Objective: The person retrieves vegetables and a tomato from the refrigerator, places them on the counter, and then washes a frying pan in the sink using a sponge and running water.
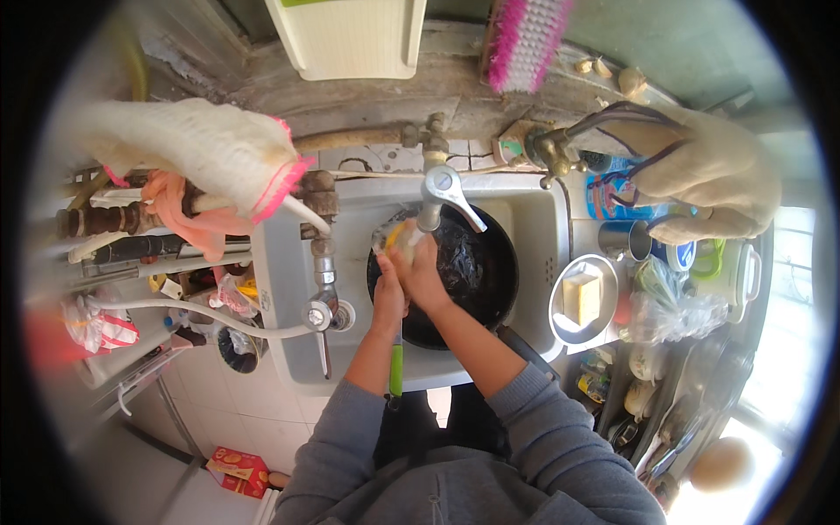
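My left hand [390, 287] and my right hand [420, 272] are close together under the spout of a metal faucet [446, 187]. Between them is a pale object with some yellow [396, 236], partly hidden by my fingers and blurred by running water. Which hand grips it cannot be told. Below and beside my hands, a black frying pan [489, 262] rests in the sink [295, 354], with water in it and its dark handle towards me. A green-handled utensil [396, 371] lies under my left wrist, its far end hidden.
Right of the sink are a metal bowl [556, 308] holding a yellowish block [581, 298], a metal cup [613, 240] and plastic bags. A second faucet [319, 316] with a hose stands at left. Cloths hang on both sides; a pink-and-white brush [528, 42] is behind.
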Available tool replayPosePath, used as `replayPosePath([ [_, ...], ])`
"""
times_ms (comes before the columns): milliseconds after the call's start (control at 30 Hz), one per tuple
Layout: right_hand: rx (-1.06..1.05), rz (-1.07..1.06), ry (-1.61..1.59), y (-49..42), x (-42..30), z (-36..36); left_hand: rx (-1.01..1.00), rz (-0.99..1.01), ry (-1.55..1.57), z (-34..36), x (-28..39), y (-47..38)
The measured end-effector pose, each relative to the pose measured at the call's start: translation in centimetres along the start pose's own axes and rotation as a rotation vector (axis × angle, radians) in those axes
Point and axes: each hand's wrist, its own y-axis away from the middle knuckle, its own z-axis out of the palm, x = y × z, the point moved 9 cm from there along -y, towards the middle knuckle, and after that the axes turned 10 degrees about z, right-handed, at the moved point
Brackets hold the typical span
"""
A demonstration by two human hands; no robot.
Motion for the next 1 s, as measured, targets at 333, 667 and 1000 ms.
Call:
replayPosePath([
  [333,-0.086,-0.266,0.328,-1.1,-2.2,-0.4,-0.136,-0.226,0.258,2.9,0.1,2.3],
  [667,-0.065,-0.204,0.234,0.5,-6.2,-3.2,-0.146,-0.207,0.222,2.8,0.3,2.8],
  [1000,-0.148,-0.16,0.275,-0.5,-2.6,-2.9,-0.183,-0.127,-0.013,2.5,-1.3,2.5],
])
